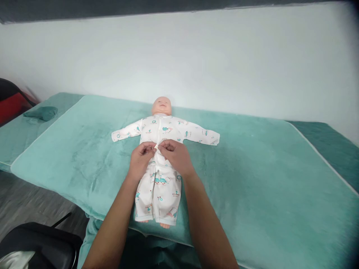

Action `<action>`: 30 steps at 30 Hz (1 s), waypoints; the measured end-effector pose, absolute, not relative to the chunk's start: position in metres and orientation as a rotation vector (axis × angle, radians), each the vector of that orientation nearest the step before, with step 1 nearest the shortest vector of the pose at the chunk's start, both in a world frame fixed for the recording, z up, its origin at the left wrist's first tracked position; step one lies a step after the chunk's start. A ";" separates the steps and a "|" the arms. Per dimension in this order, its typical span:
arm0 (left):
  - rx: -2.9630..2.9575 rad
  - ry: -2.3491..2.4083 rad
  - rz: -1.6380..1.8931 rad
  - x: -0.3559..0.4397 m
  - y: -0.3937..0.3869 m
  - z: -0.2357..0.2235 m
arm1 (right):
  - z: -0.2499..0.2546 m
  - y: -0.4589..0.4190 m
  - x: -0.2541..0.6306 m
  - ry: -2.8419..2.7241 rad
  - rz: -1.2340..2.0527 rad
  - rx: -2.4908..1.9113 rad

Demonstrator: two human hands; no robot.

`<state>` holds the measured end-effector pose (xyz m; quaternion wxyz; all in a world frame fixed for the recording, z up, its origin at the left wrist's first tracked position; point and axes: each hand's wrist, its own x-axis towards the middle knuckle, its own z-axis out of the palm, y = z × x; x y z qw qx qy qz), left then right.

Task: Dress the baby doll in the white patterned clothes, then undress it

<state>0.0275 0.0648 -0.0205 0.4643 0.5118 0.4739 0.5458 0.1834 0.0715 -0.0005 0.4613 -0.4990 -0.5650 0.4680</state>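
Note:
A baby doll (162, 105) lies on its back with its head toward the wall, dressed in a white printed shirt (171, 129) and matching pants (165, 190). Both sleeves stretch out sideways, and the feet show below the pant cuffs. Over the doll's belly, my left hand (141, 158) pinches one side of the shirt's front edge. My right hand (176, 155) pinches the facing side, its fingertips almost meeting the left ones. A small pale bit of the shirt's edge shows between the fingertips; whether it is a snap or a tie I cannot make out.
A green plush cover (252, 179) lies over the long bed against the white wall (179, 59). At the left end is a face hole (42, 113). A black chair (39, 243) stands at the lower left, and a red item (14, 108) is beyond the bed's left end.

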 end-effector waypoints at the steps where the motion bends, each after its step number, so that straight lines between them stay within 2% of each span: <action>1: 1.258 1.160 1.351 0.028 0.065 -0.021 | -0.001 0.071 0.183 -1.388 1.148 -1.231; 30: 1.235 1.169 1.442 0.029 0.060 -0.019 | 0.001 0.067 0.178 -1.399 1.032 -1.266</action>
